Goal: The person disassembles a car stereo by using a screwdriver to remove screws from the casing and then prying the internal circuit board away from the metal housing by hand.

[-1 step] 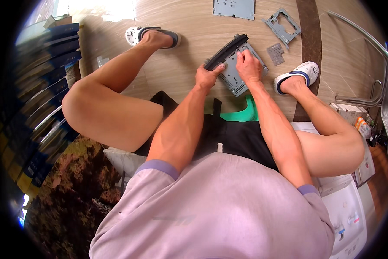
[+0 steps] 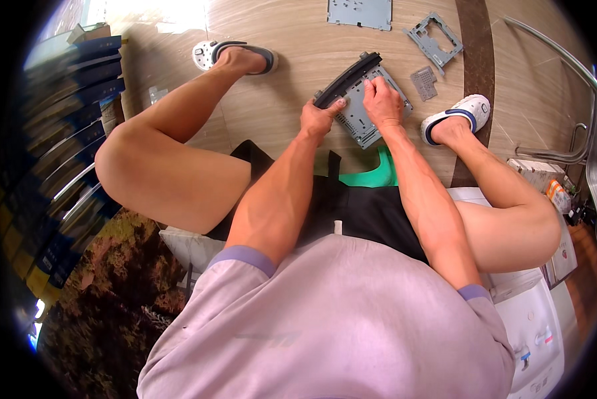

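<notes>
A car stereo [image 2: 356,93] with a long black front panel and a grey metal casing is tilted between my knees, just above or on the floor. My left hand [image 2: 320,118] grips the lower left end of the black panel, its thumb on top and its fingers mostly hidden beneath. Over the casing's upper face, my right hand [image 2: 383,103] is closed, fingers curled together and pointing down at the metal. Whatever may be in those fingers is hidden. Part of the casing shows on both sides of the right hand.
Beyond the stereo lie a flat grey metal plate [image 2: 359,13], a grey metal frame [image 2: 435,41] and a small perforated plate [image 2: 424,83]. A green plastic thing [image 2: 371,174] sits between my legs. Stacked boxes [image 2: 89,86] stand left; bent metal tubing [image 2: 564,53] runs right.
</notes>
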